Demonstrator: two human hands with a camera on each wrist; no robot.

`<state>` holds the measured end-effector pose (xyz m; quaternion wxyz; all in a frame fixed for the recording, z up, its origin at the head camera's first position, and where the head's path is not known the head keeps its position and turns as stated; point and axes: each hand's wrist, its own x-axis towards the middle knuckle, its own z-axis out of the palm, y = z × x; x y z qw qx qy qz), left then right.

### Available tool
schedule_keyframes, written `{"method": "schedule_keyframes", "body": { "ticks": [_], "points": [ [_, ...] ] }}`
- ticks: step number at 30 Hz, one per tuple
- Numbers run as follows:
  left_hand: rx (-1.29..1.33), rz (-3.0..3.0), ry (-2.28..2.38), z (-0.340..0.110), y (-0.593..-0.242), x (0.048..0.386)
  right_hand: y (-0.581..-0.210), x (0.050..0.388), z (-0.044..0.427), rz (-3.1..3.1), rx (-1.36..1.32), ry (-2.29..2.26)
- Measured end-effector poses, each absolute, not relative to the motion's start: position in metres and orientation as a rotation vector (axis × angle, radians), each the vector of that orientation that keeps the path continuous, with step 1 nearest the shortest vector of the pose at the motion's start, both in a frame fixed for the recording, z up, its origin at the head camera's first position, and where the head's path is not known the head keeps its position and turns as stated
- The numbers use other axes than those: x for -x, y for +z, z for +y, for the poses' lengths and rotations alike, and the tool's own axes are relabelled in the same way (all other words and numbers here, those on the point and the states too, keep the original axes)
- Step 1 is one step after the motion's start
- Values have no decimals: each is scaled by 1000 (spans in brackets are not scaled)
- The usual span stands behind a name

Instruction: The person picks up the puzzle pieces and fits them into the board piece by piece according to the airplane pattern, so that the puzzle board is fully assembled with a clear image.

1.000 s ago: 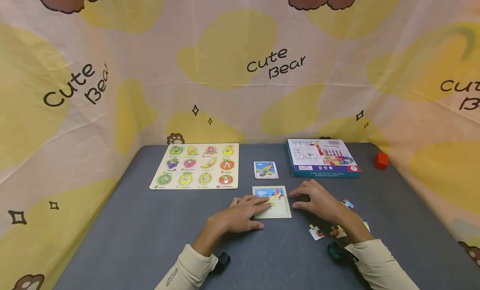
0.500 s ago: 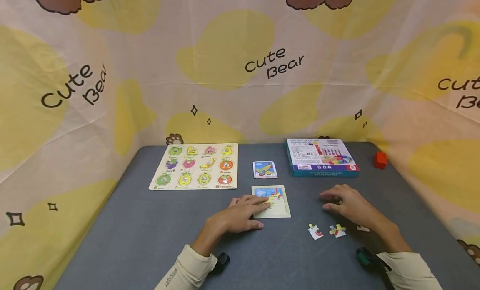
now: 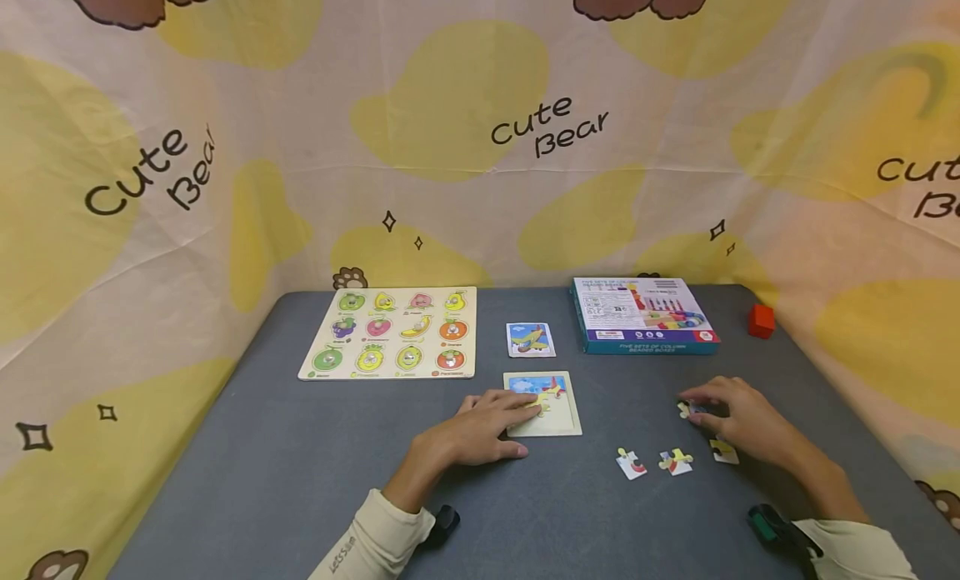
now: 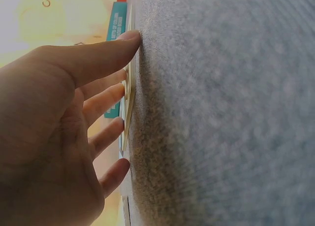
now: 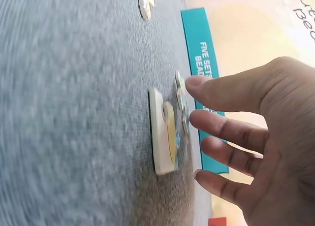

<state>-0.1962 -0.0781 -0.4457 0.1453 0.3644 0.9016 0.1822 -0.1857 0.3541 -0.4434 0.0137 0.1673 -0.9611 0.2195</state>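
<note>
My left hand [image 3: 480,430] rests with its fingers extended on a small wooden puzzle board [image 3: 568,415], partly covering its airplane picture. In the left wrist view its fingertips [image 4: 117,90] meet the thin board from above. To the right, my right hand [image 3: 742,417] is low over a jigsaw piece [image 3: 684,409], thumb and index finger spread around it. That piece [image 5: 180,95] lies flat in the right wrist view, partly behind the thumb tip. Closer to me are three more jigsaw pieces: one white and red [image 3: 632,463], one yellow and red [image 3: 677,461], one yellow and white [image 3: 724,452].
An airplane picture card [image 3: 530,340] lies behind the puzzle board. At the back left is a fruit board [image 3: 390,342]; a flat teal-edged box [image 3: 645,317] is at the back right, with a red block [image 3: 761,321] beyond it. Patterned cloth encloses the table.
My right hand has moved right from beside the puzzle board to the jigsaw piece, uncovering the yellow and white piece. My left hand has stayed on the board.
</note>
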Motion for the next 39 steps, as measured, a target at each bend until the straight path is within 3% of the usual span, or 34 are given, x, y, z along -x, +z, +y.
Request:
{"method": "schedule_keyframes", "body": {
  "ticks": [39],
  "points": [
    [-1049,2599,537,-78,-444,195,-444,184,369,-3014,-491,630]
  ]
}}
